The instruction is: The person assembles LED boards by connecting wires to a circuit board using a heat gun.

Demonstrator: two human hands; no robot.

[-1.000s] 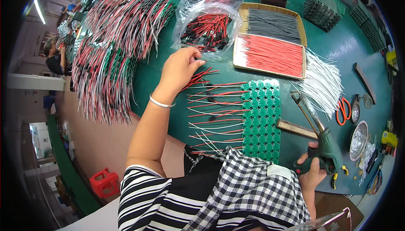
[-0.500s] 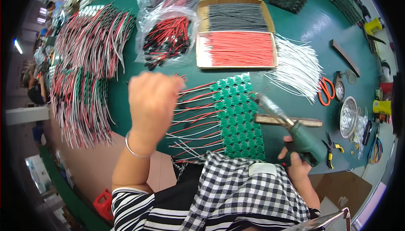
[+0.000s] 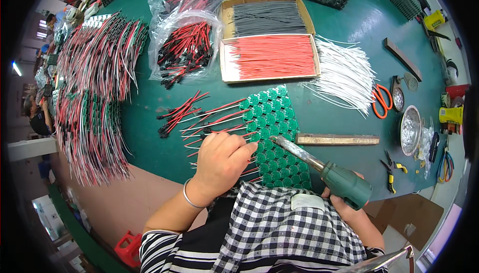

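A sheet of round green circuit boards (image 3: 272, 118) lies before me, with red, white and black wires (image 3: 219, 118) reaching left from its edge. My left hand (image 3: 222, 160) is closed in a pinch over that left edge, thumb and fingertips touching the boards around mid-sheet. What it pinches is hidden beneath the fingers. My right hand (image 3: 345, 209) grips the green handle of a soldering iron (image 3: 344, 184), partly hidden behind it. The iron's silvery tip rests over the boards, just right of my left fingertips. Left of the sheet lies a small pile of red wires with black connectors (image 3: 179, 115).
Boxes of red wires (image 3: 274, 57) and grey wires (image 3: 269, 18) stand behind the sheet, beside loose white wires (image 3: 344, 76). Bagged wires (image 3: 187, 48) and wired boards (image 3: 95, 58) lie left. A bar (image 3: 339, 139), orange scissors (image 3: 382, 101), metal bowl (image 3: 410, 131) and pliers (image 3: 389, 173) lie right.
My left hand has come down and right from above the small wire pile to the boards' edge. The soldering iron has moved left, its tip now over the boards near my fingers.
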